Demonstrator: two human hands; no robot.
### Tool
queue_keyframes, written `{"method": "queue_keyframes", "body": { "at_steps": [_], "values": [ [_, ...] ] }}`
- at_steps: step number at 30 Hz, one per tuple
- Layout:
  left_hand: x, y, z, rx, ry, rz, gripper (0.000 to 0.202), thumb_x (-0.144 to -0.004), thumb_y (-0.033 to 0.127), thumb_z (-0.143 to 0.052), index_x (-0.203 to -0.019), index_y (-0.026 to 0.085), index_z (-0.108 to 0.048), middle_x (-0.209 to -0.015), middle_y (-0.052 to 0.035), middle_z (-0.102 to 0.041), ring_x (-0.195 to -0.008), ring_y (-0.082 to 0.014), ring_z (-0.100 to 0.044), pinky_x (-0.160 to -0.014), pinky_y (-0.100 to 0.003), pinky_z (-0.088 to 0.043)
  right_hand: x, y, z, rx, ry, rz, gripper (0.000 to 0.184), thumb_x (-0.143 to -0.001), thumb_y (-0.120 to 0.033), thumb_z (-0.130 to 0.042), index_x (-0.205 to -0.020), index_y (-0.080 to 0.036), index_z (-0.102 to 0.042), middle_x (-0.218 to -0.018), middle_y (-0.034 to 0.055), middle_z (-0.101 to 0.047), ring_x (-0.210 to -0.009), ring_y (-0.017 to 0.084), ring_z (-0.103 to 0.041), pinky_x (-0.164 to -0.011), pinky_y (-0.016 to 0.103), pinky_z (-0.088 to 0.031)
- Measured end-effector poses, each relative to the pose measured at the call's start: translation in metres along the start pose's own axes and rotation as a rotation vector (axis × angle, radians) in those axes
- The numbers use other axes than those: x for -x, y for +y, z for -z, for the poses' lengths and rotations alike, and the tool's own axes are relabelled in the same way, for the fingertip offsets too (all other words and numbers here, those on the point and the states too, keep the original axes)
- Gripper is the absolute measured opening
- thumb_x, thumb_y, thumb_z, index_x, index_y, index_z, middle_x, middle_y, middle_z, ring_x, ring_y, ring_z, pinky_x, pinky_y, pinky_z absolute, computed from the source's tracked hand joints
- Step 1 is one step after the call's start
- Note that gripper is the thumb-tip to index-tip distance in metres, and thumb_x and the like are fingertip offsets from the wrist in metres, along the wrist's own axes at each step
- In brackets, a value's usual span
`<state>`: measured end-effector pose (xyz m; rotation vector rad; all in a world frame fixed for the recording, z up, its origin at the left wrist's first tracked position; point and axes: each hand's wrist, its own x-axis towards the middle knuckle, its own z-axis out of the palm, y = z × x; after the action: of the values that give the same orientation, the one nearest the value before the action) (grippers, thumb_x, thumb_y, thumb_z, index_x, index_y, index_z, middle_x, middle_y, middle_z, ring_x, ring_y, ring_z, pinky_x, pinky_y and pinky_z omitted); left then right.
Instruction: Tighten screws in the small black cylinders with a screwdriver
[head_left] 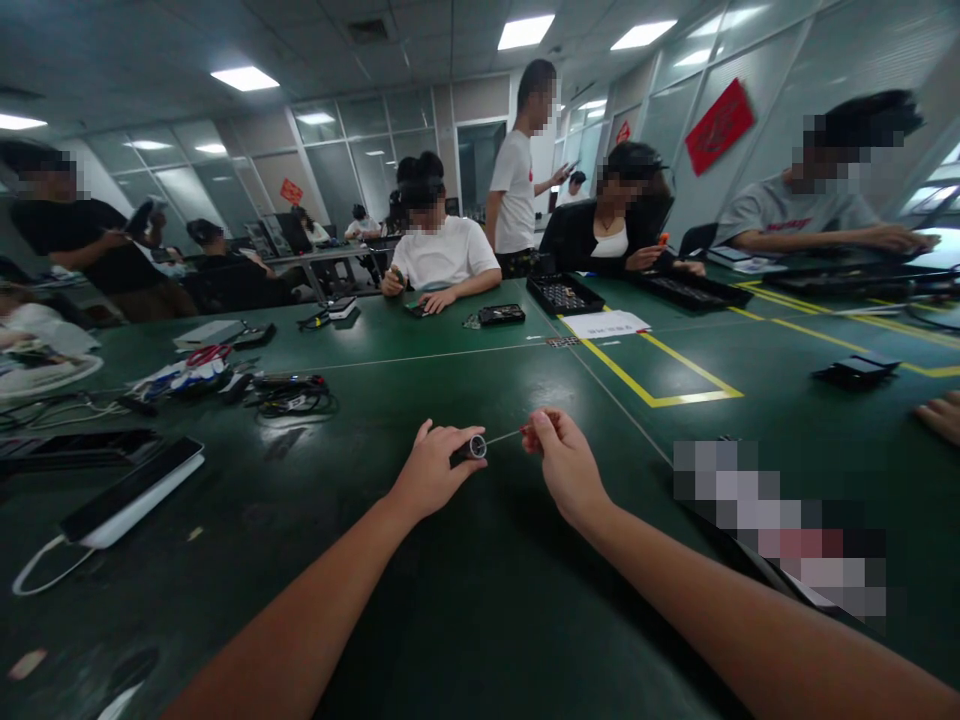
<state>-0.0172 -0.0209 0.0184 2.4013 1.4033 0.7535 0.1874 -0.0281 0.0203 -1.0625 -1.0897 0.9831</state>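
Note:
My left hand (433,470) is closed around a small dark cylindrical part (470,449) with a pale round end that faces right. My right hand (564,462) pinches a thin metal rod or tool (504,436), whose tip points at the end of the cylinder. Both hands hover just above the dark green table (465,600), close together near its middle.
A white-edged flat device with a cable (131,492) lies at the left, with tangled cables and tools (289,395) behind it. A yellow taped rectangle (660,375) marks the table at right. Black trays (564,294) and several seated people are across the table. Another person's fingers (939,415) show at far right.

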Motion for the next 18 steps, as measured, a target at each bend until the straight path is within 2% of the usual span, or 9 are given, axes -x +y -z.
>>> {"method": "queue_keyframes", "body": {
  "at_steps": [6,18],
  "values": [
    [0.0007,-0.0007,0.0001,0.016,0.008,0.014,0.041,-0.091,0.038,-0.066,-0.131,0.031,-0.059,-0.109,-0.0015,-0.069,-0.108,-0.0230,-0.061,-0.119,-0.060,-0.016,0.0021,-0.0030,0.0022,0.061,-0.013,0.083,0.023,-0.094,-0.045,-0.055,-0.093,-0.023,-0.060,-0.079,0.0013,-0.065,-0.071,0.018,-0.061,-0.071,0.034,-0.049],
    [0.0004,-0.0005,0.0006,0.025,0.007,0.023,0.041,-0.091,0.039,-0.066,-0.131,0.031,-0.058,-0.109,-0.0010,-0.069,-0.108,-0.0228,-0.061,-0.119,-0.060,-0.017,0.0030,-0.0068,0.0022,0.121,0.008,0.037,0.023,-0.087,-0.042,-0.061,-0.097,-0.022,-0.057,-0.081,0.0028,-0.068,-0.073,0.019,-0.065,-0.072,0.036,-0.051]
  ]
}}
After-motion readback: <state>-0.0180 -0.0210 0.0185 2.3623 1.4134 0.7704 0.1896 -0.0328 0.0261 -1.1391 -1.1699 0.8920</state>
